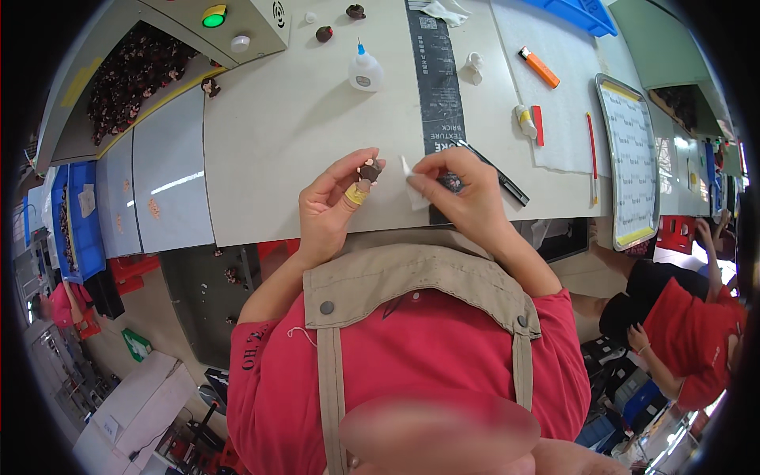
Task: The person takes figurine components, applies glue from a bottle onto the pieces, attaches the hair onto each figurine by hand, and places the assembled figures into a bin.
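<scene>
My left hand (336,202) pinches a small dark brown figurine (370,169) with pale parts between thumb and fingertips, above the near part of the white table. Yellow tape (355,194) wraps the thumb of that hand. Close by on the right, my right hand (467,186) is closed on a folded white cloth (413,190), which hangs from its fingertips apart from the figurine. A dark rounded thing (451,182) shows between the right hand's fingers; I cannot tell what it is or whether it is held.
A white squeeze bottle (366,71) with a blue needle tip stands ahead. A black pen (507,184), orange lighter (539,67), red brush (592,154) and metal tray (629,158) lie to the right. Many small figurines (134,79) fill the machine opening at left. Another person (689,332) sits at right.
</scene>
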Motion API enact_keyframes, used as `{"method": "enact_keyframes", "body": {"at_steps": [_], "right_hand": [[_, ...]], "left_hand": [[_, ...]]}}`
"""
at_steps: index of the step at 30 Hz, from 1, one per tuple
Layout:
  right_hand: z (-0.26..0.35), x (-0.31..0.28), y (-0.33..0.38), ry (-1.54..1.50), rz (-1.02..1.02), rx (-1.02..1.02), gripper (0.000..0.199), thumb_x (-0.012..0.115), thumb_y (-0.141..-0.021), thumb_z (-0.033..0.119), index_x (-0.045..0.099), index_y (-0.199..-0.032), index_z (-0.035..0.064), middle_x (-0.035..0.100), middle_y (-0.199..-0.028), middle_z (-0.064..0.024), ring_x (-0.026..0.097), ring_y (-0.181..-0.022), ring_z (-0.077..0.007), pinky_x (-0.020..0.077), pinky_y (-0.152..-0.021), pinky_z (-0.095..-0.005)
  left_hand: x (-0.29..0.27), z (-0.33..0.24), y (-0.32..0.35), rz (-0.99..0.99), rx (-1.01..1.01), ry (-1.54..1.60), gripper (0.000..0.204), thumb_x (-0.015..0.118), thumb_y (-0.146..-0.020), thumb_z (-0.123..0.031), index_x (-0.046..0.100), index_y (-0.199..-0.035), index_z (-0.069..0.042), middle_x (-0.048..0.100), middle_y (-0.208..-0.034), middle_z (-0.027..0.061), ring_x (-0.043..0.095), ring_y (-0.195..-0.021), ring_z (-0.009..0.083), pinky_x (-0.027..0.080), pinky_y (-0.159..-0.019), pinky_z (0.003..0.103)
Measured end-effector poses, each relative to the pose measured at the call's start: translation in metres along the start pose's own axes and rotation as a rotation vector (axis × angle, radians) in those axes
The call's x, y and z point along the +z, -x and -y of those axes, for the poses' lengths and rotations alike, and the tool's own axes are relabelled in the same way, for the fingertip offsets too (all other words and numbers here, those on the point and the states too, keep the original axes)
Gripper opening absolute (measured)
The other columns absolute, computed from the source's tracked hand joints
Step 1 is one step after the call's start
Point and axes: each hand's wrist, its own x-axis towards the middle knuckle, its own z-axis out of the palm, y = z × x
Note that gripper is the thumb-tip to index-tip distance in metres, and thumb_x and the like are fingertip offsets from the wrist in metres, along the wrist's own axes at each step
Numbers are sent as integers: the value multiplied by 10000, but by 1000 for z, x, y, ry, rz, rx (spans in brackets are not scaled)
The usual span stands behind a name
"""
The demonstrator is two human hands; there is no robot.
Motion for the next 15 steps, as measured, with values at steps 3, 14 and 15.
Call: {"method": "enact_keyframes", "body": {"at_steps": [3, 14, 15], "right_hand": [[-1, -3, 0, 2, -90, -32, 127, 680, -761, 43, 649, -883, 26, 590, -773, -48, 540, -713, -127, 439, -653, -249], [-5, 8, -7, -24, -108, -145, 144, 658, -783, 21, 651, -926, 25, 608, -849, -69, 578, -790, -144, 459, -695, -250], [-5, 9, -5, -172, -53, -63, 136, 666, -775, 23, 649, -910, 13, 632, -870, -76, 597, -777, -141, 477, -688, -252]], "left_hand": [[1, 0, 0, 7, -70, 19, 320, 571, -871, -47, 537, -1186, 3, 541, -1227, 117, 551, -1091, 216, 418, -933, 318], [4, -5, 1, 41, -228, 164, 346, 554, -895, -116, 505, -1221, -14, 557, -1195, 121, 551, -1083, 200, 441, -933, 322], [4, -5, 1, 42, -230, 164, 346, 554, -895, -116, 505, -1221, -14, 557, -1195, 121, 551, -1083, 200, 441, -933, 322]]}}
